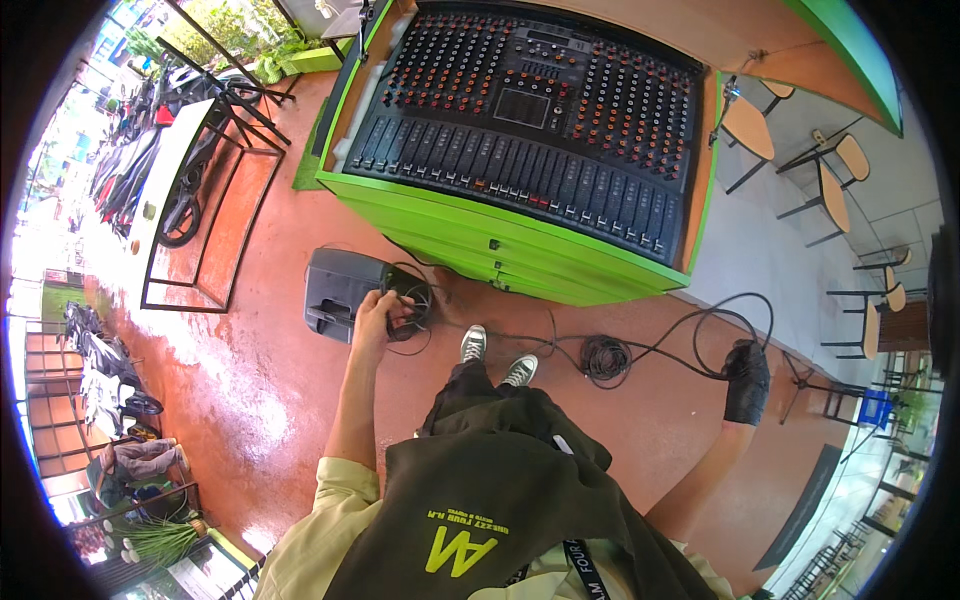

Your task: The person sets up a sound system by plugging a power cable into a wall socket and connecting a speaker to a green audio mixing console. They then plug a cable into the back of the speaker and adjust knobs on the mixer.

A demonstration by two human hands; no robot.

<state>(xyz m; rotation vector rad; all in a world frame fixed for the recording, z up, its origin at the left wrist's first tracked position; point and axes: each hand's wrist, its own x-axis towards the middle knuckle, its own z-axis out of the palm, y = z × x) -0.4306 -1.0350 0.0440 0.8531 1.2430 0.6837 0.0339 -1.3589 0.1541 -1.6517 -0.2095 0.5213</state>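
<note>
In my bare left hand [379, 315] I grip loose loops of a black cable [421, 296], just above the right end of a black loudspeaker cabinet [346, 289] on the floor. My right hand [744, 379], in a black glove, is closed around thicker loops of black cable [769, 307] held out to the right. From there the cable runs left to a wound coil [606, 357] lying on the floor in front of my shoes. Thin cable strands continue past my feet toward the loudspeaker. How my gloved fingers lie on the cable is partly hidden.
A large audio mixing console [517, 120] sits in a bright green cabinet [487, 232] ahead. A metal-framed table [176, 195] stands left, with motorcycles [127, 180] beyond. Chairs [750, 131] line the right. A person [127, 465] sits at the lower left.
</note>
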